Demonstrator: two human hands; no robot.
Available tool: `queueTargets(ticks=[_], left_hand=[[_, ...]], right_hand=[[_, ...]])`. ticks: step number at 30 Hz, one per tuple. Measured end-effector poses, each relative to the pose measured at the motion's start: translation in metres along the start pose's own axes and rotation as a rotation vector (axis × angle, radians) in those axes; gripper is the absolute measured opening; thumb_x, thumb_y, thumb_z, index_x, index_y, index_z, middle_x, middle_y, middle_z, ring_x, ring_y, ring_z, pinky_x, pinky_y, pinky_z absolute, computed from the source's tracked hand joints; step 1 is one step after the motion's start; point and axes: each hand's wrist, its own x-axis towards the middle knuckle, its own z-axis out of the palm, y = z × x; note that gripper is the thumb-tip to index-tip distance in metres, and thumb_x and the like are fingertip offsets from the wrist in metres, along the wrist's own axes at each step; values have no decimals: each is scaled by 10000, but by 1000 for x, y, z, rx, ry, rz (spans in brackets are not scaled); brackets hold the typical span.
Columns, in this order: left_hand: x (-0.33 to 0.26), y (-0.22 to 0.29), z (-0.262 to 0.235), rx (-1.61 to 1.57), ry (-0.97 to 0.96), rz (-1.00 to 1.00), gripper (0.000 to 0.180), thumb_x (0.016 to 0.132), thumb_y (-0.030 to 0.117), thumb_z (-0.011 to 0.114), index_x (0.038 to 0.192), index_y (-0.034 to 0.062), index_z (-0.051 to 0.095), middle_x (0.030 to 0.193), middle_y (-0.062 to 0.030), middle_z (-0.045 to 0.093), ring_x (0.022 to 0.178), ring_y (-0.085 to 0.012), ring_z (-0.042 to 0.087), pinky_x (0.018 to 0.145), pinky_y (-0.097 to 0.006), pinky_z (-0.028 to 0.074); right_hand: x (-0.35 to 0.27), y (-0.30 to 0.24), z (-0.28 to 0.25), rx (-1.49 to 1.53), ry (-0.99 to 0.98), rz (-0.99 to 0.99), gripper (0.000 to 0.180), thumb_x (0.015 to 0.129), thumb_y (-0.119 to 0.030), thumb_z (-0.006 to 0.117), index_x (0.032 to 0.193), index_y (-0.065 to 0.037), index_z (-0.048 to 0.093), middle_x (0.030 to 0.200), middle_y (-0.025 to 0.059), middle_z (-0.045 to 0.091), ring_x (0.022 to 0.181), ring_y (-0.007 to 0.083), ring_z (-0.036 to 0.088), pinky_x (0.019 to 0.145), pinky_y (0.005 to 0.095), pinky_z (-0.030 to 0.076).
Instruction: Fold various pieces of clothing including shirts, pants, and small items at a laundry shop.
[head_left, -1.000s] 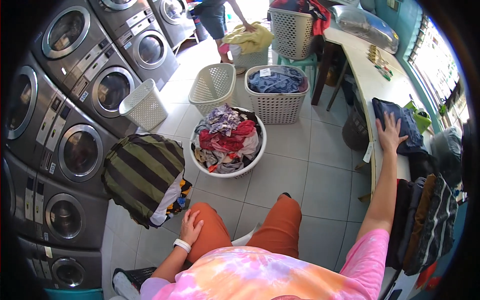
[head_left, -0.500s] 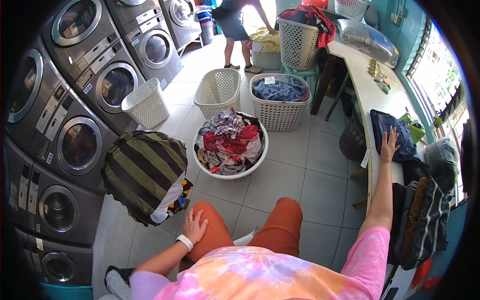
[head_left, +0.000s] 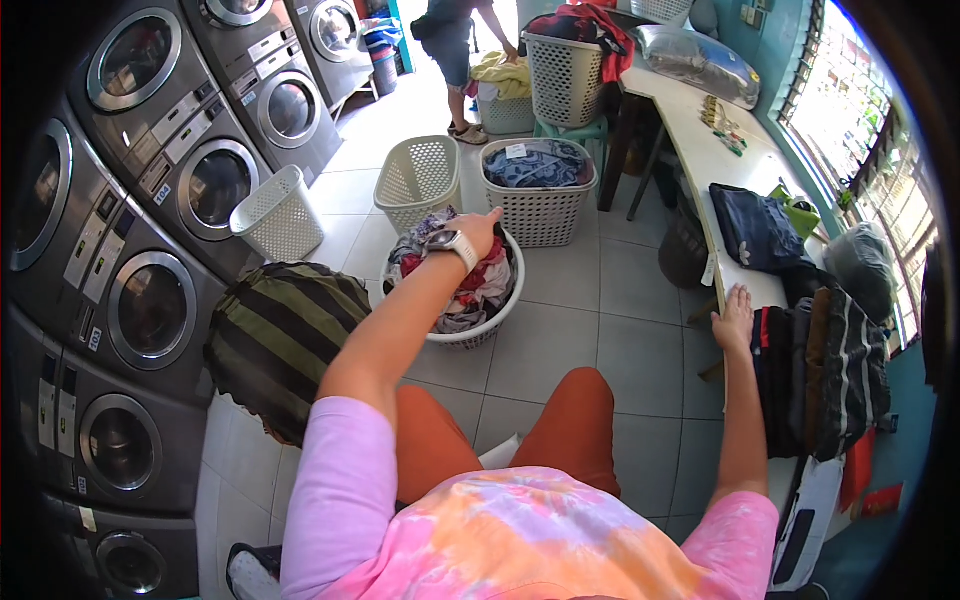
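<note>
My left hand (head_left: 476, 234), with a white watch (head_left: 459, 246) on its wrist, reaches forward over a round white laundry basket (head_left: 516, 296). Its thumb points out to the right; the other fingers are mostly hidden, so any grip on cloth cannot be made out. A heap of mixed clothes (head_left: 490, 284), with red and grey pieces, fills this basket. My right hand (head_left: 735, 318) rests flat on the white table (head_left: 690, 150) at its near edge, fingers stretched out and holding nothing. Folded dark blue jeans (head_left: 752, 228) lie just beyond it, and a row of folded clothes (head_left: 822, 370) sits closer to me.
A green-and-black striped cloth (head_left: 290, 330) covers a pile at left. Stacked washing machines (head_left: 150, 300) line the left wall. Beyond the round basket stand a bare cream basket (head_left: 420, 175) and one holding blue cloth (head_left: 540, 215). Another person (head_left: 452, 60) bends over yellow laundry (head_left: 500, 72).
My left hand has left my knee and extended over the clothes basket. My right hand has drawn back from the jeans to the table edge. The view has shifted slightly.
</note>
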Motion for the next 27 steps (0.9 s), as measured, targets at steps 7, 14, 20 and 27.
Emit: queueTargets(ticks=[7,14,20,27], left_hand=[[27,29,13,60,-106,-33,467,875,110,367,1338,162,349,1013,-152,619,932,-309,604,768,-437,487],[32,59,16,115,77,126,621,814,70,456,1377,256,269,803,-122,633,732,-279,632,620,-410,496],[50,-10,26,132,98,-284,635,827,102,449,1387,44,156,922,-187,633,803,-284,640,678,-384,517],[61,-23,-101,-27,418,-425,707,825,89,430,1404,50,27,808,-192,634,705,-300,642,610,-414,516]], right_hand=[[-10,-24,-17,-3,-71,60,788,737,-200,635,1379,-55,202,1429,162,208,1329,311,186,1064,430,202],[-9,-21,-19,-28,-66,81,763,741,-147,608,1384,-75,204,1432,165,202,1331,307,181,1066,433,193],[-5,-40,-21,1,-43,42,757,744,-142,602,1384,-73,204,1431,167,203,1330,311,184,1064,439,194],[-11,-23,-18,-24,-63,72,776,744,-152,612,1390,-69,188,1433,172,202,1331,322,180,1063,447,192]])
